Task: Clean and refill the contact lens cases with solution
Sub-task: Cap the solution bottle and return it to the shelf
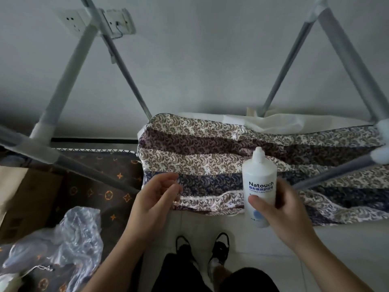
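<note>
So the right hand [282,205] had the solution bottle [259,186] held upright in the air, out in front of the near edge of the bed, with its fingers [257,202] and thumb curled around the lower half of the body. The left hand [156,198] was empty, fingers loosely curled and half open, hovering just left of the bottle over the patterned bedding [200,157]. The bottle was white, smooth plastic with blue "Natouch" lettering, a rounded shoulder and a narrow nozzle on top; couldn't tell if a cap was on. I'd guess it's light and a bit squeezy, probably slick if wet, so a grip around the middle of the body looks right, and squeeze gently. No lens cases anywhere in view, so the cleaning and refilling looked yet to start.
</note>
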### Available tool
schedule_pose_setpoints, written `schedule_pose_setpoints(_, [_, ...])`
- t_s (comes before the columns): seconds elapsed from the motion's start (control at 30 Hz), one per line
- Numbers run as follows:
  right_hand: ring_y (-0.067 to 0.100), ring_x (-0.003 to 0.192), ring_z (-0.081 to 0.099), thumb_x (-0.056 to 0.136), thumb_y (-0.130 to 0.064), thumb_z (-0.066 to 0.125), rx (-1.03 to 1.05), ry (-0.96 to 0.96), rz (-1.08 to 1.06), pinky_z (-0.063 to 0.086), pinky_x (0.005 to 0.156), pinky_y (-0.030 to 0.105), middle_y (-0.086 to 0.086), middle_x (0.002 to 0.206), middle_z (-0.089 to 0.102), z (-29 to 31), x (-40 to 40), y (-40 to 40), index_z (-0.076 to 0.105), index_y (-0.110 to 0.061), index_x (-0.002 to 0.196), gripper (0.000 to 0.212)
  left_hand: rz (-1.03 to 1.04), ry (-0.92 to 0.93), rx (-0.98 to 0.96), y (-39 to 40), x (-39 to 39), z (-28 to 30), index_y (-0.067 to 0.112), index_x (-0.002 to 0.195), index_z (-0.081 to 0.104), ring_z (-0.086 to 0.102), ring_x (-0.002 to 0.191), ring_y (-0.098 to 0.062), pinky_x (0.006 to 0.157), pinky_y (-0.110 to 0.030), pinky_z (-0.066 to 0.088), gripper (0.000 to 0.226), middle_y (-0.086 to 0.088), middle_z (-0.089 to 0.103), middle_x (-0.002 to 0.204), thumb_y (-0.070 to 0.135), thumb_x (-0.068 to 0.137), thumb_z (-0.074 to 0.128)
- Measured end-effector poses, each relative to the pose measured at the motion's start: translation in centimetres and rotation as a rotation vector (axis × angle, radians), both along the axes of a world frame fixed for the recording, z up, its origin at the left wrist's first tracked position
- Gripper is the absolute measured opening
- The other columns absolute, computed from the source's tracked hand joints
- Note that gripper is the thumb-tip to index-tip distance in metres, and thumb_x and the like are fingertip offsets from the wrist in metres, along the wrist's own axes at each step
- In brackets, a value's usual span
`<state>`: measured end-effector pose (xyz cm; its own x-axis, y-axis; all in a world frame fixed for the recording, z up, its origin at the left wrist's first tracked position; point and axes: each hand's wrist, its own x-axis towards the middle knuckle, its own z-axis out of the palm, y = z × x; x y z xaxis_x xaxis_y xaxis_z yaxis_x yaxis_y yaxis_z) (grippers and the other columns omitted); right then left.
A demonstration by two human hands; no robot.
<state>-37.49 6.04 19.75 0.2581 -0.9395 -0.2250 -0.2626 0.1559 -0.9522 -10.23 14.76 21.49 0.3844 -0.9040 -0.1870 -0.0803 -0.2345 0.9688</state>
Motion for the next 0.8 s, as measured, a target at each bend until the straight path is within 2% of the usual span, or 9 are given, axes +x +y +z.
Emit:
schedule_pose_setpoints(0.1, [0.005, 0.084, 0.073, 0.065, -0.055, 0.079, -0.002, 0.003, -0.019, 0.056, 0.060, 0.018, -0.013, 0.103, 0.074, -2.6, 1.0, -4.0, 0.061, -0.046, 0.111, 0.051, 0.008, 0.012, 0.025, -2.8, 0.8, -2.8, 0.034, 0.110, 0.070, 0.067, 0.081, -0.017, 0.071, -0.029, 0.054, 0.030, -0.008, 0.073, 0.092, 0.048, 0.084, 0.063])
schedule_pose_setpoints(0.2, [0.002, 0.084, 0.072, 0.065, -0.056, 0.081, 0.005, 0.025, -0.025, 0.056, 0.059, 0.017, -0.018, 0.106, 0.073, -5.9, 2.4, -8.1, 0.057, -0.050, 0.117, 0.058, 0.005, 0.036, 0.065, -5.3, 1.3, -6.3, 0.034, 0.110, 0.071, 0.066, 0.080, -0.021, 0.069, -0.041, 0.053, 0.030, -0.010, 0.071, 0.093, 0.049, 0.085, 0.063])
schedule_pose_setpoints(0.3, [-0.002, 0.089, 0.071, 0.064, -0.055, 0.082, 0.001, 0.081, -0.050, 0.056, 0.061, 0.014, -0.024, 0.105, 0.071, -10.4, 3.7, -12.1, 0.057, -0.051, 0.115, 0.057, 0.005, 0.063, 0.109, -7.7, 1.9, -10.1, 0.036, 0.109, 0.071, 0.068, 0.080, -0.015, 0.070, -0.029, 0.055, 0.028, -0.004, 0.073, 0.094, 0.048, 0.086, 0.064])
schedule_pose_setpoints(0.4, [-0.010, 0.089, 0.067, 0.064, -0.053, 0.084, 0.002, 0.172, -0.064, 0.053, 0.060, 0.008, -0.023, 0.101, 0.069, -15.3, 4.8, -16.0, 0.053, -0.043, 0.118, 0.063, -0.014, 0.102, 0.145, -10.3, 2.5, -13.8, 0.038, 0.107, 0.072, 0.068, 0.080, -0.012, 0.072, -0.023, 0.055, 0.018, -0.003, 0.074, 0.093, 0.038, 0.089, 0.067])
schedule_pose_setpoints(0.5, [-0.030, 0.088, 0.053, 0.068, -0.041, 0.088, -0.013, 0.230, -0.112, 0.043, 0.058, -0.001, -0.031, 0.103, 0.057, -20.1, 6.1, -19.7, 0.040, -0.058, 0.111, 0.067, -0.015, 0.140, 0.155, -12.4, 3.5, -17.3, 0.034, 0.107, 0.072, 0.067, 0.079, -0.015, 0.069, -0.024, 0.056, 0.017, -0.008, 0.073, 0.093, 0.032, 0.091, 0.067])
schedule_pose_setpoints(0.57, [-0.037, 0.084, 0.045, 0.068, -0.039, 0.087, -0.001, 0.249, -0.155, 0.039, 0.057, -0.003, -0.036, 0.106, 0.049, -23.1, 6.8, -21.8, 0.034, -0.065, 0.109, 0.072, -0.014, 0.148, 0.185, -13.6, 4.3, -19.6, 0.030, 0.108, 0.072, 0.068, 0.081, -0.018, 0.070, -0.027, 0.056, 0.019, -0.008, 0.073, 0.095, 0.031, 0.091, 0.065])
schedule_pose_setpoints(0.63, [-0.038, 0.083, 0.045, 0.066, -0.043, 0.085, 0.020, 0.249, -0.198, 0.040, 0.056, -0.003, -0.036, 0.107, 0.048, -25.8, 7.2, -23.6, 0.034, -0.066, 0.111, 0.072, -0.038, 0.147, 0.215, -14.8, 5.1, -21.7, 0.029, 0.110, 0.071, 0.069, 0.083, -0.020, 0.071, -0.028, 0.056, 0.020, -0.006, 0.074, 0.097, 0.034, 0.091, 0.065])
schedule_pose_setpoints(0.7, [-0.035, 0.087, 0.047, 0.065, -0.043, 0.084, 0.030, 0.237, -0.216, 0.042, 0.062, 0.000, -0.034, 0.111, 0.050, -28.3, 7.6, -25.4, 0.038, -0.063, 0.116, 0.072, -0.060, 0.131, 0.228, -15.8, 5.7, -23.4, 0.031, 0.110, 0.071, 0.070, 0.085, -0.020, 0.072, -0.027, 0.056, 0.024, -0.004, 0.074, 0.098, 0.042, 0.089, 0.065])
schedule_pose_setpoints(0.8, [-0.016, 0.099, 0.055, 0.065, -0.041, 0.085, 0.036, 0.247, -0.227, 0.041, 0.079, 0.016, -0.032, 0.112, 0.052, -31.8, 7.7, -27.1, 0.043, -0.058, 0.121, 0.073, -0.078, 0.106, 0.236, -17.0, 6.4, -25.1, 0.033, 0.110, 0.071, 0.071, 0.085, -0.019, 0.072, -0.024, 0.056, 0.027, -0.002, 0.075, 0.098, 0.047, 0.088, 0.064])
